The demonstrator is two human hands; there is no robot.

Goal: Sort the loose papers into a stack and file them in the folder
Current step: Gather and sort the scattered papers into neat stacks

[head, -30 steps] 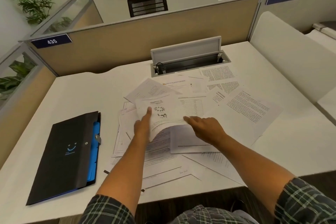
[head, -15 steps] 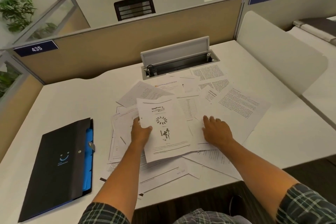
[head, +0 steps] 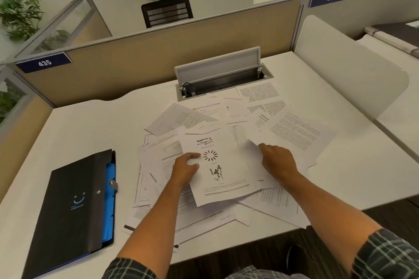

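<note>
Several loose printed papers [head: 292, 129] lie scattered over the middle of the white desk [head: 90, 124]. On top of the pile lies a sheet with dark figures [head: 220, 165]. My left hand [head: 184, 166] grips that sheet's left edge, thumb on top. My right hand [head: 277, 161] pinches the lifted corner of another sheet [head: 255, 154] just to the right of it. A black folder [head: 72, 208] with blue inner pockets lies closed at the left of the desk, apart from both hands.
An open cable tray [head: 222, 79] with a raised lid sits at the desk's back, touching the far papers. A beige partition [head: 158, 52] closes off the back and a white divider [head: 347, 63] the right side. Some papers overhang the desk's front edge.
The figure sheet went from lifted and curled to flat on the pile. My right hand slid off the pile and took hold of a sheet corner to the right.
</note>
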